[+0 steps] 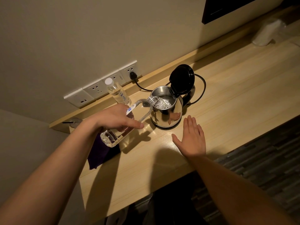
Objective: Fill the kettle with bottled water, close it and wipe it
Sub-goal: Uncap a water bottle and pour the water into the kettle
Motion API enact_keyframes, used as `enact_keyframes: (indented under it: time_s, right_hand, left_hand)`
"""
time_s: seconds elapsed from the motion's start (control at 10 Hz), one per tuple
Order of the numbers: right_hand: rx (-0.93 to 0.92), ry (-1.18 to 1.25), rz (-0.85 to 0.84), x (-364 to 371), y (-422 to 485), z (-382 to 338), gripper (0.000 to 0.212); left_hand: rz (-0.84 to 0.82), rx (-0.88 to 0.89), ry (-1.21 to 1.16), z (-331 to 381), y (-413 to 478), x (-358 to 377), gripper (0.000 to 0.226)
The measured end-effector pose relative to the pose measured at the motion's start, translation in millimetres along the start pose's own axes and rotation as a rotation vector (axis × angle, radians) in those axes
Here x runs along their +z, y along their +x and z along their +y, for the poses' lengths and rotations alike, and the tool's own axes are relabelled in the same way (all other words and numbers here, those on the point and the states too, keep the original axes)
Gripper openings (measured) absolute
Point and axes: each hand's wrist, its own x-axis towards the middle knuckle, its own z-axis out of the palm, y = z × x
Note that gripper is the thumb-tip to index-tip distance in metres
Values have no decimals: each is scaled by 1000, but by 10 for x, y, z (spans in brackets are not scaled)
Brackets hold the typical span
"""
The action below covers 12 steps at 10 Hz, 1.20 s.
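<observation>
Bottle (144, 109) tilted, gripped by left hand (115, 118), neck over open kettle (168, 116); right hand (192, 139) flat, palm down, fingers straight.

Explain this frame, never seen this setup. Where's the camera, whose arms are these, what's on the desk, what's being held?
There is no robot here. One wide-angle camera sits on a person's head and looks down at their own bare arms.

The left hand grips a clear water bottle. The bottle is tipped so its uncapped mouth pours into the steel kettle, whose black lid stands hinged open.

The right hand is flat with straight fingers and holds nothing, close to the kettle's base. I cannot tell whether it touches the wooden desk.

Also on the desk are a second bottle, capped and upright by the wall sockets, and a dark purple cloth below the left forearm. A black plug sits in one socket.
</observation>
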Motion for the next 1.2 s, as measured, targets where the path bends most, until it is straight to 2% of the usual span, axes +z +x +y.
enact_keyframes:
  time_s: [0.1,0.3,0.6,0.8,1.2]
  right_hand:
    - [-4,-9,-7,-17,-14,-3,93]
    - [-2,-10,-4,-37,-15,-14,93]
    - [-6,-7,-12,-24,-12,-1,94]
    - [-5,-4,-5,-29,-12,-7,93]
    - [-4,7,-11,-42,-10,-1,93]
  left_hand:
    - [-15,7,-1,19,-9,3,78]
    - [-28,3,8,31,-20,-7,81]
    - [-28,-26,32,70,-34,3,80]
    - [-29,-22,27,88,-34,-3,68]
    - [-15,-6,47,114,-25,-43,71]
